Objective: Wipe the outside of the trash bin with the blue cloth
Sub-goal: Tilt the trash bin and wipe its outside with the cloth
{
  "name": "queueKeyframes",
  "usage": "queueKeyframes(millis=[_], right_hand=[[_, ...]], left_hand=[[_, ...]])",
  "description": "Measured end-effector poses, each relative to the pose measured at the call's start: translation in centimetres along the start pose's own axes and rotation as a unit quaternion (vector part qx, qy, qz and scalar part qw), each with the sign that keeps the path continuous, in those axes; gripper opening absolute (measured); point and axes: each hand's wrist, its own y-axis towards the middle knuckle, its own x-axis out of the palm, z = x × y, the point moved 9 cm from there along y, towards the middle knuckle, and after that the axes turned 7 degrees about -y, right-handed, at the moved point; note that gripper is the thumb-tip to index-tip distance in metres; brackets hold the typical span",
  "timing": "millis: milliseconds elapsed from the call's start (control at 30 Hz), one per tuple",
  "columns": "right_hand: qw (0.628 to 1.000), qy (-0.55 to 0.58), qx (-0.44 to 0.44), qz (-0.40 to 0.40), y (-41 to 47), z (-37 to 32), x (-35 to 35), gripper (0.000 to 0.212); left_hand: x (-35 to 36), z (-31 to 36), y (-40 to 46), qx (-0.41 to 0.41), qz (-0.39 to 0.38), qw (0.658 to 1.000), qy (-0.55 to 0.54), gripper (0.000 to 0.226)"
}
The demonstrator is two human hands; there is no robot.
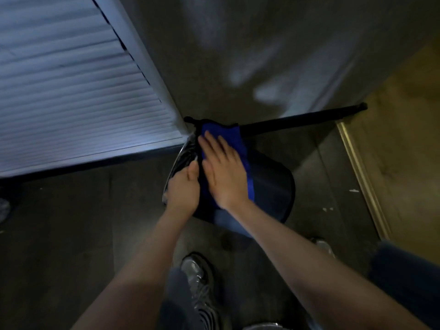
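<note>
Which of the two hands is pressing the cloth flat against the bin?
The right hand, fingers straight, presses the blue cloth on the dark round trash bin. The left hand instead grips the bin's rim by the clear liner.

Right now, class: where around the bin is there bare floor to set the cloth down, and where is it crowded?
Bare floor lies right of the bin, up to the metal threshold strip, and left of it below the louvred door. Crowded: the bin's top, where the right hand presses the cloth and the left hand grips the rim.
</note>
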Motion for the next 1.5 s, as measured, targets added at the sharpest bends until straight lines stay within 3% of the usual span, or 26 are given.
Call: queueKeyframes(millis=[133,200,300,433,567,633,733,900,1033,1133,1200,1300,1500], right_hand=[[0.993,-0.084,-0.081,-0.009,-6.2,1.0,1.8,0.048],[0.991,-0.109,-0.077,-0.013,-7.8,3.5,2.4,0.046],[0.994,-0.093,0.041,-0.048,-8.6,8.6,2.5,0.047],[0.985,-0.027,0.172,-0.022,-7.4,12.2,1.5,0.047],[0.922,-0.005,0.387,-0.001,-5.4,13.3,1.9,0.043],[0.900,0.004,0.435,0.004,-4.8,11.8,1.9,0.043],[0.926,0.028,0.376,0.012,-2.3,6.7,1.9,0.043],[0.979,-0.011,0.201,0.033,-0.2,-0.8,0.7,0.047],[0.999,-0.023,-0.027,0.012,-4.1,-0.4,1.9,0.044],[0.990,-0.104,-0.092,-0.007,-7.1,4.0,2.5,0.042],[0.994,-0.102,-0.034,-0.015,-8.2,8.5,2.0,0.049],[0.990,-0.032,0.141,0.004,-8.8,14.3,0.6,0.054],[0.921,0.000,0.388,-0.027,-4.5,17.3,1.1,0.036]], left_hand=[[-1.0,-1.7,0.3,-0.027,0.003,0.999,-0.022,0.048],[-1.1,-2.1,0.5,-0.032,-0.002,0.999,-0.038,0.048],[-1.1,-2.4,0.9,-0.049,-0.011,0.997,-0.059,0.047],[-1.0,-2.7,1.0,-0.072,-0.012,0.995,-0.071,0.051],[-0.9,-2.4,0.9,-0.088,0.004,0.993,-0.072,0.058],[-0.7,-2.0,0.9,-0.085,0.008,0.995,-0.059,0.059],[-0.3,-1.2,1.1,-0.070,0.016,0.997,-0.039,0.056],[0.0,-0.9,1.0,-0.064,0.018,0.997,-0.044,0.052],[-0.4,-1.5,0.9,-0.077,0.019,0.995,-0.056,0.057],[-0.7,-1.8,0.8,-0.072,0.019,0.996,-0.054,0.057],[-0.7,-1.9,0.7,-0.071,0.011,0.996,-0.056,0.057],[-0.3,-1.6,0.5,-0.072,0.003,0.995,-0.065,0.056],[0.2,-0.9,0.2,-0.073,0.002,0.996,-0.054,0.056]])
